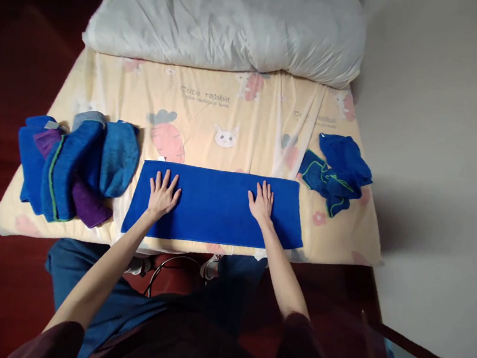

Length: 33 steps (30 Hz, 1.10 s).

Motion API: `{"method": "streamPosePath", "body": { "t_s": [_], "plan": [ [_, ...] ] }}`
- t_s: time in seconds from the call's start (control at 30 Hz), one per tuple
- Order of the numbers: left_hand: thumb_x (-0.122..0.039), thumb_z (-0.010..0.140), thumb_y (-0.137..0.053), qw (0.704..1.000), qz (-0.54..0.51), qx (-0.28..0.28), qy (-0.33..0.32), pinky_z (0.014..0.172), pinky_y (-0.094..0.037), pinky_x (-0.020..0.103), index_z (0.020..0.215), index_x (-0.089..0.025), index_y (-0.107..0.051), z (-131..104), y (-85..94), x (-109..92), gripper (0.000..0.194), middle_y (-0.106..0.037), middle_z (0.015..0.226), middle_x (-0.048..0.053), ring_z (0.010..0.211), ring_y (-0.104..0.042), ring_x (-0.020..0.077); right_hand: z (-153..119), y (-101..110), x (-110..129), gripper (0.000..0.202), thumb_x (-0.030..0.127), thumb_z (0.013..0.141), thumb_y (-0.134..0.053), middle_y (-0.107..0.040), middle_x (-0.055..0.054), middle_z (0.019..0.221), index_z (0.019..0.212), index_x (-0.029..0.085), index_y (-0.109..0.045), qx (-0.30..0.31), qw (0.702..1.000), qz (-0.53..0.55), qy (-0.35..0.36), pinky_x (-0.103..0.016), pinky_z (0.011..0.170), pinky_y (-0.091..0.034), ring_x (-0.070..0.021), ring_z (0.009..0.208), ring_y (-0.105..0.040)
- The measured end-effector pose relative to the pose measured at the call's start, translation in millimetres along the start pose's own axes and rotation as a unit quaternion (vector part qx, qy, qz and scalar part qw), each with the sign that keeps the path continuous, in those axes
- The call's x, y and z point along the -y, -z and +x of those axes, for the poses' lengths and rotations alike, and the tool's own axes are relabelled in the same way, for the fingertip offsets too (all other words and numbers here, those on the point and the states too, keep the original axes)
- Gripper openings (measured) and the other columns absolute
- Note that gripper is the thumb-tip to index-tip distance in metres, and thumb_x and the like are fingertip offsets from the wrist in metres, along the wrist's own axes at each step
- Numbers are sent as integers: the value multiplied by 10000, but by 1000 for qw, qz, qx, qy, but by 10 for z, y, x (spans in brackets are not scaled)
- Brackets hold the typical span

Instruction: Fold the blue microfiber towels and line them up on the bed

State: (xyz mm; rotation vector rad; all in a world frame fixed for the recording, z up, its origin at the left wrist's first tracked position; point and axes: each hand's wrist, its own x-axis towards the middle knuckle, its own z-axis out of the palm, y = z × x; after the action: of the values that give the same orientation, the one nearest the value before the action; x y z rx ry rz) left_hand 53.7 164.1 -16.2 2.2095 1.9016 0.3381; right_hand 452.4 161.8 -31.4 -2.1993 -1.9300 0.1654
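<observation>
Pale yellow bedding, printed with carrots, rabbits and the words "Cute rabbit", covers the bed between a dark red floor and a plain light wall. One puffy white quilt takes up the far end. Two heaps of fabric crowd the working area: a larger left heap of blue, grey and purple pieces, one with a green edge, just beside the cloth's left end, and a smaller right heap of blue and green-trimmed fabric near its far right corner. Overlapping folds make the pieces in each heap impossible to count. Between them lies a single blue cloth, spread flat along the bed's near edge, a long, smooth, even-coloured rectangle slightly wider at the near side. Both hands rest palm down on it, gripping nothing: the left hand towards its left end, fingers fanned apart; the right hand towards its right end, fingers extended and closer together, thumb held out.
</observation>
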Motion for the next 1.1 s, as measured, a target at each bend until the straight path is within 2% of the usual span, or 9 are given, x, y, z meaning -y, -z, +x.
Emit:
{"method": "streamPosePath", "body": {
  "t_s": [0.17, 0.27, 0.43, 0.6, 0.73, 0.83, 0.9, 0.97, 1.1],
  "plan": [
    [-529, 1002, -410, 995, -8, -52, 89, 1227, -90, 658, 1592, -148, -363, 249, 28, 298, 704, -122, 1711, 162, 1569, -23, 422, 223, -2, -646, 756, 517, 1044, -193, -226, -202, 1682, 1589, 1, -281, 3, 984, -20, -176, -507, 1274, -141, -277, 1576, -162],
    [-521, 1009, -387, 990, -13, -68, 122, 1237, -156, 596, 1607, -110, -309, 414, 46, 434, 730, -127, 1704, 191, 1569, -95, 389, 316, 33, -942, 746, 493, 1047, -141, -221, -181, 1688, 1599, 4, -256, -1, 983, -37, -182, -478, 1283, -127, -237, 1581, -150],
    [-525, 1011, -369, 990, -1, -61, 131, 1252, -150, 552, 1620, -91, -253, 481, -24, 490, 757, -114, 1704, 201, 1578, -84, 356, 358, 3, -1058, 752, 489, 1044, -93, -154, -160, 1708, 1620, 12, -180, -1, 981, -73, -180, -474, 1288, -86, -210, 1590, -95],
    [-482, 1009, -376, 990, -11, -67, 125, 1254, -97, 593, 1601, -18, -259, 446, 92, 350, 762, -82, 1699, 229, 1578, -35, 380, 458, 227, -902, 764, 479, 1034, -194, -107, -190, 1709, 1618, -12, -144, 105, 971, -37, -210, -548, 1278, -46, -258, 1596, -38],
    [-431, 1026, -347, 997, -39, -54, 37, 1273, -69, 568, 1589, -36, -309, -85, 180, 106, 690, -55, 1710, 188, 1587, 3, 338, -103, 283, -258, 729, 444, 1039, -204, -97, -184, 1712, 1623, 11, -159, -32, 986, -26, -162, -586, 1266, -21, -285, 1596, 3],
    [-417, 1040, -319, 997, -44, -56, 15, 1280, -112, 538, 1610, -100, -297, -805, 119, 103, 652, -108, 1713, 147, 1591, -50, 302, -782, 130, 58, 708, 479, 1051, -156, -150, -134, 1714, 1641, 89, -158, -38, 996, 8, -86, -524, 1277, -104, -239, 1596, -68],
    [-428, 1034, -335, 995, -43, -71, 48, 1276, -123, 553, 1619, -88, -260, -1229, 84, 219, 681, -122, 1707, 170, 1588, -66, 315, -1092, 64, -14, 722, 503, 1050, -140, -191, -138, 1704, 1632, 81, -205, -14, 992, 9, -122, -507, 1278, -116, -241, 1590, -110],
    [-431, 1023, -352, 993, -40, -78, 82, 1270, -130, 573, 1629, -87, -222, -1483, 82, 357, 708, -112, 1705, 186, 1585, -75, 332, -1230, 85, -269, 743, 506, 1047, -125, -194, -158, 1700, 1620, 43, -224, -9, 978, -5, -206, -506, 1279, -108, -254, 1587, -126],
    [-408, 1007, -359, 990, -32, -88, 110, 1261, -158, 584, 1642, -106, -177, -1552, 99, 466, 726, -131, 1701, 191, 1579, -117, 343, -1251, 216, -790, 751, 500, 1044, -100, -188, -167, 1700, 1623, 32, -195, -19, 953, -30, -302, -510, 1281, -92, -245, 1588, -123]
  ]
}}
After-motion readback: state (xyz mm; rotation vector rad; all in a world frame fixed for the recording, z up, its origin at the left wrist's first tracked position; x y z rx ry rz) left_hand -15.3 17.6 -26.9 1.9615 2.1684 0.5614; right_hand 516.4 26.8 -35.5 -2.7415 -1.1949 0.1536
